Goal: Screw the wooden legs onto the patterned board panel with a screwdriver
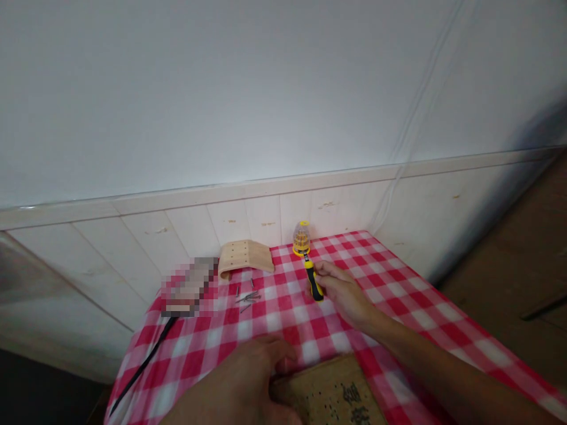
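Observation:
My right hand [343,289] is closed around the black and yellow handle of a screwdriver [315,283]. The screwdriver's metal end points away, toward a bit set [302,239] with a clear dome and a yellow base near the wall. My left hand [248,381] grips the left far corner of a brown wooden board [328,392] at the bottom of the view. Small holes and dark written marks cover the board's top. Several loose screws [248,297] lie on the checked cloth beyond my left hand.
A bent pale wooden piece [245,257] with holes rests by the wall. Left of it is a blurred-out flat object [190,289] with a black strap or cord [146,360]. A red and white checked cloth [381,277] covers the table, which meets the white panelled wall [261,218].

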Demonstrator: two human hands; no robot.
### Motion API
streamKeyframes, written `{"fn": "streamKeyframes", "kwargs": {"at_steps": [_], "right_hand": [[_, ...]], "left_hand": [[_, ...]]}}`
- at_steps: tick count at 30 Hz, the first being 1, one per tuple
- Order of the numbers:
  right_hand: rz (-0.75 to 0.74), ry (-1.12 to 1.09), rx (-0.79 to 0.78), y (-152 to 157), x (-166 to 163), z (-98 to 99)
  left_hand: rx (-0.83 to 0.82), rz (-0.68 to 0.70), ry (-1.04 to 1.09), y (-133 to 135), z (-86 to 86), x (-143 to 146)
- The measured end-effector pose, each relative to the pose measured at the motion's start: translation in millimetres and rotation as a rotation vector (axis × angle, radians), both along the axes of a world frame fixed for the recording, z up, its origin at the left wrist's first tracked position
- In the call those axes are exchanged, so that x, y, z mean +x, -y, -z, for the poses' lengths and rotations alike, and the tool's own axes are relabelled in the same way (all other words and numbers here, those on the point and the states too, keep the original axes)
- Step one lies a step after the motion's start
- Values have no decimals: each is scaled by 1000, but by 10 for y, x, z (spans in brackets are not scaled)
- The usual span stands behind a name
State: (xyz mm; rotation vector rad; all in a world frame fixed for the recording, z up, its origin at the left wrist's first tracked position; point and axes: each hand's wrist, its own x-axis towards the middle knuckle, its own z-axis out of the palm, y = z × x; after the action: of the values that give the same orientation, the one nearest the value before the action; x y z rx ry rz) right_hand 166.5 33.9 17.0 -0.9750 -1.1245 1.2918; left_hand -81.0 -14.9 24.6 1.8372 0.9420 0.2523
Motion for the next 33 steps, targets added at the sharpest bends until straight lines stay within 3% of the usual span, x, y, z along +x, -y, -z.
{"fn": "streamKeyframes", "kwargs": {"at_steps": [9,13,19,22,27,30,33], "right_hand": [[292,-249,27,-98,291,-403],[377,-293,43,-122,516,-517],[428,-279,17,19,761,-579],[473,-235,23,82,867,-566],[629,-94,126,105,989,-538],[626,26,174,111,959,-533],[596,229,197,60,855,-522]], "left_hand": [[-100,106,-73,-1,-47,26],[-95,29,-77,-18,-32,36],[-386,49,163,2,-125,142],[-396,-119,343,-96,-175,391],[-143,-575,328,-434,-44,1182],[-68,-659,292,-637,96,1641],[-6,-685,253,-743,188,1836]]}}
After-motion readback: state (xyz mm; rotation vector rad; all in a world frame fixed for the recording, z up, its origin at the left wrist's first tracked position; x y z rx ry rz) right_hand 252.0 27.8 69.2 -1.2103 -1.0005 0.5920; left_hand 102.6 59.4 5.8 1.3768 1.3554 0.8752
